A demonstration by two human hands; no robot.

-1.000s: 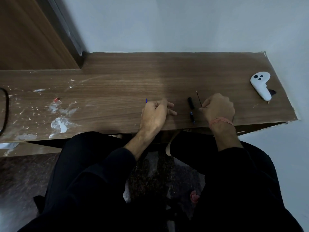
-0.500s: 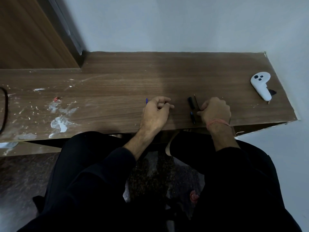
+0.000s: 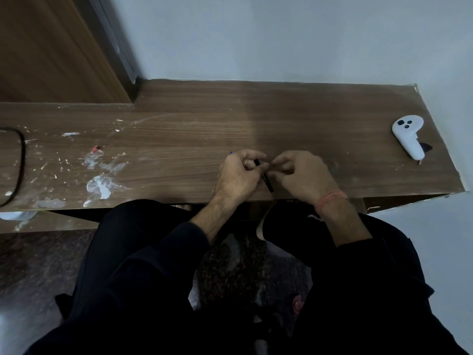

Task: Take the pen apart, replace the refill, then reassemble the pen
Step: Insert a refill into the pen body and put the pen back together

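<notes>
My left hand (image 3: 239, 176) and my right hand (image 3: 300, 175) meet just above the front edge of the wooden desk (image 3: 179, 116). Between them is a thin black pen barrel (image 3: 267, 181), slanting down to the right. Its upper end sits in my left fingers, and my right fingertips pinch it near the middle. Its lower end sticks out free over the desk edge. A small blue tip (image 3: 231, 152) shows behind my left knuckles; I cannot tell whether it is held. The refill is hidden.
A white game controller (image 3: 408, 138) lies at the desk's far right, close to the wall. White paint splatter (image 3: 101, 187) covers the left part. A black cable (image 3: 20, 162) loops at the left edge. My legs in dark clothing are under the desk.
My right hand closed over the black pen parts lying on the desk and carried them left. My left hand rose to meet it. The spot where the parts lay is bare.
</notes>
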